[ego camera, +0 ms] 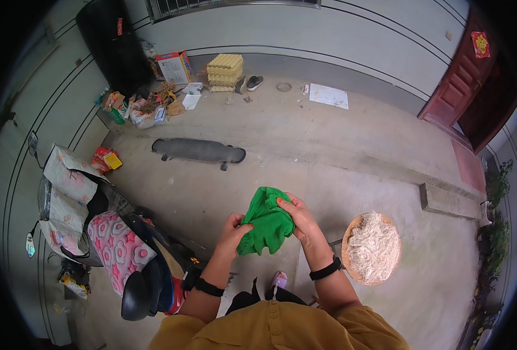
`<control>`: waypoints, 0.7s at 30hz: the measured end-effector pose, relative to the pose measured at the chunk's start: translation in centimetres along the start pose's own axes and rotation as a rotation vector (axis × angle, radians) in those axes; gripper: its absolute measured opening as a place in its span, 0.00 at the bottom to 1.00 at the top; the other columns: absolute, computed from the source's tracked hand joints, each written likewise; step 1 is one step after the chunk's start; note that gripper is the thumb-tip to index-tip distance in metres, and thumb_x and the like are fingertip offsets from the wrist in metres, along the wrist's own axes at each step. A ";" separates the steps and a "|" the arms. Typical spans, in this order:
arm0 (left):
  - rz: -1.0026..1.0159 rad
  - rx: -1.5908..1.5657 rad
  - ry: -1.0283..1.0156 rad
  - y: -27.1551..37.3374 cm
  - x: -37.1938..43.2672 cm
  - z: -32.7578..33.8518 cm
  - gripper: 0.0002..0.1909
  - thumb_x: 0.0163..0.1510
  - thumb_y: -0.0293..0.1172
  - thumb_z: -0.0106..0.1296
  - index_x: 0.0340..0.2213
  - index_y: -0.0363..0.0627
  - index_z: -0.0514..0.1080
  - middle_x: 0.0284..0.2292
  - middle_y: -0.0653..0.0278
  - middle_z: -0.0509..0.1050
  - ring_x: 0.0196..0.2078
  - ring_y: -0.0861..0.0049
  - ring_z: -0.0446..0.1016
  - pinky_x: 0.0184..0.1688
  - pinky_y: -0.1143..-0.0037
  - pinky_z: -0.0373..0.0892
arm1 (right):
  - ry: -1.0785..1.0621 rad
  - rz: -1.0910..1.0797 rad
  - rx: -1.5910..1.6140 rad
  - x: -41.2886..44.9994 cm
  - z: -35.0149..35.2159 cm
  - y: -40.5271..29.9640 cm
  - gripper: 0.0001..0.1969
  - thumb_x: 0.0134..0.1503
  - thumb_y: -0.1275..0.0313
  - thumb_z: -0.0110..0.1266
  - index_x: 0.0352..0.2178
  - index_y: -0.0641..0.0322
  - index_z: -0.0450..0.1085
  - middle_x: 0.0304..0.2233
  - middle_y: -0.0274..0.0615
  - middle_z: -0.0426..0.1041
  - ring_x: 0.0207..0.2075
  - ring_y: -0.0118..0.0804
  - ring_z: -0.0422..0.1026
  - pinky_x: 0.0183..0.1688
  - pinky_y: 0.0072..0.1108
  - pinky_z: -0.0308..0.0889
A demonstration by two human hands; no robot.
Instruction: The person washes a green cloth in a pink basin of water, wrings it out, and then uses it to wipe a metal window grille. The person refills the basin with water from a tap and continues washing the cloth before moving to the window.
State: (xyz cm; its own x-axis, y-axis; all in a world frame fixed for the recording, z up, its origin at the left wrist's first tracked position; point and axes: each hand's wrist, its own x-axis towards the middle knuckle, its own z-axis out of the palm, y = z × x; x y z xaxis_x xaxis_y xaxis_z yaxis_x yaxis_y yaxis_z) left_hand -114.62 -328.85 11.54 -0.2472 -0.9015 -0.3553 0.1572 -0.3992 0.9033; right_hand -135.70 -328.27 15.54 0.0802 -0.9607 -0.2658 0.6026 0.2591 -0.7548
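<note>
A bunched piece of bright green cloth hangs in front of my body, held up between both hands. My left hand pinches its lower left edge, thumb on top. On the upper right side, my right hand grips the gathered fabric with the thumb across it. The cloth's lower edge is ruffled and falls in loose folds. Whether it is a garment or a plain cloth I cannot tell. Fingers behind the fabric are partly hidden.
To the right, a round woven basket holds a heap of pale shredded strands. A parked scooter with a pink patterned cover stands at left. Ahead lies a black longboard. A concrete step juts out near the red door.
</note>
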 end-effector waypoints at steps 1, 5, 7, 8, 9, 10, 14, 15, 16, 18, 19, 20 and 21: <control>-0.004 0.086 0.032 0.9 2.7 0.1 0.13 0.52 0.25 0.51 0.41 0.40 0.68 0.31 0.64 0.72 0.32 0.80 0.71 0.32 0.78 0.67 | -0.012 -0.001 0.042 1.8 -0.4 -1.8 0.12 0.58 0.69 0.52 0.42 0.65 0.68 0.35 0.38 0.74 0.35 0.28 0.74 0.39 0.21 0.71; -0.089 -0.182 -0.005 5.4 12.9 -0.6 0.13 0.56 0.33 0.47 0.42 0.41 0.69 0.31 0.65 0.73 0.30 0.78 0.72 0.30 0.78 0.68 | -0.028 -0.046 0.160 10.5 -1.9 -7.5 0.13 0.60 0.69 0.50 0.43 0.66 0.68 0.37 0.40 0.74 0.37 0.32 0.74 0.41 0.24 0.71; -0.128 -0.381 -0.219 8.2 18.0 -0.9 0.16 0.57 0.36 0.47 0.45 0.41 0.67 0.37 0.63 0.73 0.35 0.76 0.72 0.33 0.75 0.69 | -0.026 -0.070 0.125 15.5 -3.4 -9.5 0.13 0.61 0.68 0.48 0.43 0.66 0.68 0.37 0.40 0.74 0.37 0.33 0.74 0.41 0.24 0.71; -0.169 -0.472 -0.212 9.6 21.0 -0.7 0.17 0.57 0.36 0.47 0.46 0.40 0.67 0.40 0.62 0.72 0.38 0.75 0.72 0.35 0.74 0.70 | 0.001 -0.049 0.098 18.4 -4.4 -10.0 0.13 0.61 0.67 0.47 0.43 0.66 0.68 0.37 0.40 0.74 0.37 0.33 0.74 0.42 0.24 0.71; -0.207 -0.557 -0.198 11.2 23.7 -0.5 0.19 0.57 0.36 0.47 0.48 0.40 0.66 0.43 0.61 0.72 0.41 0.74 0.72 0.37 0.72 0.71 | 0.026 -0.038 0.069 21.8 -5.4 -10.6 0.13 0.62 0.67 0.46 0.43 0.65 0.68 0.37 0.40 0.74 0.37 0.33 0.74 0.42 0.24 0.71; -0.126 -0.516 -0.260 12.5 26.0 -0.3 0.20 0.58 0.36 0.47 0.49 0.39 0.65 0.45 0.60 0.71 0.44 0.73 0.71 0.39 0.71 0.70 | -0.029 -0.076 0.058 25.3 -6.4 -11.1 0.13 0.62 0.67 0.46 0.43 0.65 0.68 0.37 0.39 0.74 0.37 0.33 0.74 0.42 0.24 0.71; 0.057 -0.288 -0.441 19.8 38.8 0.4 0.20 0.59 0.30 0.45 0.52 0.39 0.63 0.48 0.60 0.69 0.50 0.71 0.69 0.47 0.72 0.69 | 0.064 -0.069 -0.048 41.0 -9.4 -11.5 0.14 0.63 0.66 0.44 0.43 0.64 0.68 0.38 0.38 0.74 0.38 0.30 0.73 0.42 0.24 0.70; 0.075 -0.214 -0.417 21.3 42.1 0.9 0.20 0.59 0.28 0.45 0.52 0.39 0.63 0.47 0.61 0.70 0.49 0.72 0.70 0.46 0.74 0.69 | 0.135 -0.019 -0.140 45.1 -9.3 -11.3 0.14 0.63 0.65 0.44 0.43 0.64 0.68 0.38 0.37 0.74 0.37 0.30 0.73 0.41 0.24 0.70; 0.116 -0.160 -0.395 23.0 45.3 1.4 0.19 0.59 0.27 0.45 0.52 0.39 0.63 0.47 0.62 0.70 0.48 0.73 0.70 0.45 0.75 0.69 | 0.231 0.051 -0.237 48.6 -9.0 -11.7 0.14 0.62 0.65 0.45 0.43 0.64 0.68 0.37 0.37 0.74 0.37 0.30 0.73 0.41 0.23 0.69; 0.065 -0.126 -0.360 26.8 52.2 2.2 0.19 0.58 0.26 0.46 0.51 0.40 0.64 0.43 0.63 0.72 0.44 0.78 0.71 0.42 0.78 0.69 | 0.282 -0.209 -0.977 55.0 -8.1 -13.9 0.13 0.61 0.65 0.46 0.41 0.64 0.69 0.36 0.37 0.74 0.35 0.31 0.72 0.40 0.23 0.69; 0.037 -0.100 -0.355 28.9 55.3 2.5 0.19 0.58 0.26 0.46 0.51 0.40 0.64 0.41 0.64 0.73 0.41 0.80 0.72 0.40 0.79 0.69 | 0.417 -0.593 -1.096 57.6 -7.2 -15.5 0.12 0.60 0.66 0.47 0.38 0.66 0.69 0.34 0.38 0.74 0.34 0.32 0.72 0.40 0.23 0.69; 0.130 0.046 -0.313 30.7 58.1 2.7 0.18 0.58 0.27 0.46 0.50 0.39 0.65 0.39 0.64 0.73 0.39 0.82 0.72 0.38 0.80 0.69 | 0.248 -0.480 -0.881 59.9 -6.3 -17.2 0.12 0.60 0.66 0.47 0.37 0.66 0.69 0.33 0.38 0.74 0.33 0.32 0.73 0.37 0.23 0.69; 0.221 0.189 -0.282 32.5 61.1 3.3 0.17 0.58 0.27 0.46 0.49 0.39 0.66 0.37 0.65 0.74 0.37 0.84 0.71 0.37 0.81 0.68 | 0.103 -0.311 -0.666 62.3 -5.4 -19.1 0.12 0.59 0.66 0.47 0.35 0.66 0.70 0.31 0.39 0.74 0.32 0.33 0.73 0.35 0.23 0.69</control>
State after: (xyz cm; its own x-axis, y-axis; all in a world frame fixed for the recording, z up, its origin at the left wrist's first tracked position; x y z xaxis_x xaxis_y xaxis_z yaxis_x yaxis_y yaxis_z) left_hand -127.75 -396.33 20.03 -0.4841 -0.8703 -0.0910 0.0640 -0.1389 0.9882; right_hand -146.50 -392.54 10.23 -0.1103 -0.9938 -0.0102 -0.0262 0.0131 -0.9996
